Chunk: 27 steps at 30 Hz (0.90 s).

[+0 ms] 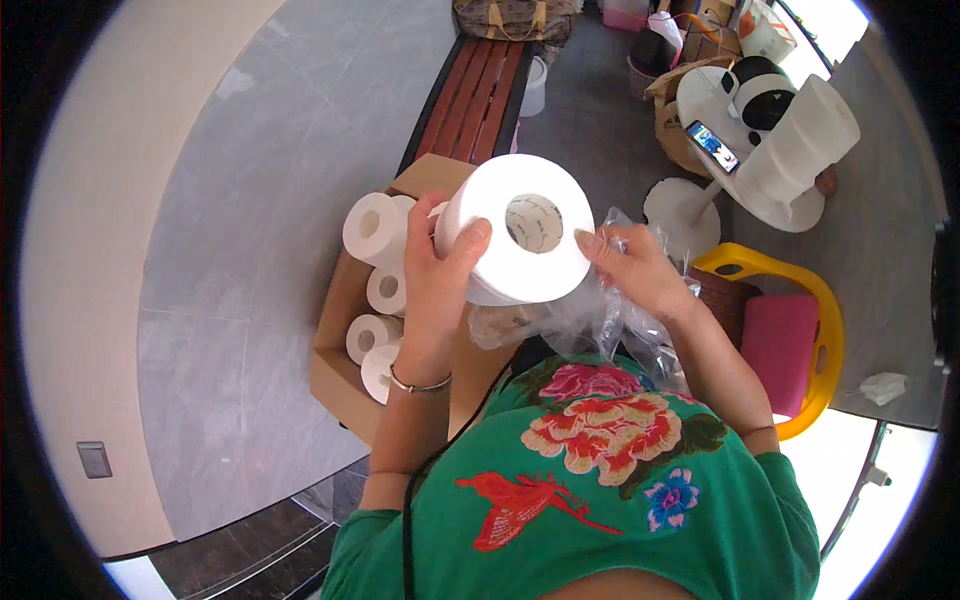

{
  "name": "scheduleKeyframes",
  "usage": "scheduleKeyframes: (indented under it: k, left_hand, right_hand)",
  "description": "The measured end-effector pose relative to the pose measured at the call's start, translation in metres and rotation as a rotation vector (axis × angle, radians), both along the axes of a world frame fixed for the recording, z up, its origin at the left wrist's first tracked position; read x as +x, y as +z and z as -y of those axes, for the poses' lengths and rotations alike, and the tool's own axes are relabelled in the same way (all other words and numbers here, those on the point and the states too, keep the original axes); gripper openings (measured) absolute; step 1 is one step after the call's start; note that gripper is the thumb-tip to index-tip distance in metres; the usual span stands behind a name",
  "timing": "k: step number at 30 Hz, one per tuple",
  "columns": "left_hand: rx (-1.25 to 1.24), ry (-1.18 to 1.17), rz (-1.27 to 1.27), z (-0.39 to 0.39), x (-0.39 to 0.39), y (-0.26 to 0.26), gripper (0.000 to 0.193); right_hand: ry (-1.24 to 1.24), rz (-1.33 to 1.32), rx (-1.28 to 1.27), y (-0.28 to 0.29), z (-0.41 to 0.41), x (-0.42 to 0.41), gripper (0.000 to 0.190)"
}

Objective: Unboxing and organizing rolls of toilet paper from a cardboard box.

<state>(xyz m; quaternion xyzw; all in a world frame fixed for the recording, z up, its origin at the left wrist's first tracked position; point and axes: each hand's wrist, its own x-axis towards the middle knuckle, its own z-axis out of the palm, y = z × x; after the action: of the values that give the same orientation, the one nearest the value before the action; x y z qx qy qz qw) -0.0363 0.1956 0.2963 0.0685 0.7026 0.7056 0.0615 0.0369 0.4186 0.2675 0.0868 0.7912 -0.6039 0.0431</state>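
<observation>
A large white toilet paper roll is held up between my hands, its printed cardboard core facing me. My left hand grips its left side, with the thumb on the end face. My right hand pinches its right edge, and clear plastic film hangs crumpled at and below that hand. Beneath my left arm, an open cardboard box contains several smaller-looking white rolls. The roll and my arms hide part of the box.
A slatted wooden bench extends beyond the box. At right, a round white table holds a phone, a black-and-white object and stacked rolls. Nearer stands a yellow plastic chair with a pink cushion.
</observation>
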Motion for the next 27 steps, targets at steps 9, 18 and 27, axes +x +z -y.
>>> scheduleKeyframes:
  k: [9, 18, 27]
  left_hand:
    - [-0.235, -0.010, -0.145, -0.004, 0.016, -0.007, 0.074]
    - [0.039, -0.112, 0.127, 0.012, -0.009, -0.003, 0.059]
    - [0.317, -0.437, 0.473, 0.020, -0.029, -0.017, 0.045]
  right_hand:
    - [-0.018, 0.038, -0.118, -0.008, 0.001, -0.006, 0.052]
    - [0.113, 0.073, 0.027, 0.008, -0.009, -0.012, 0.061]
    - [0.147, -0.270, 0.286, 0.035, -0.018, -0.036, 0.058]
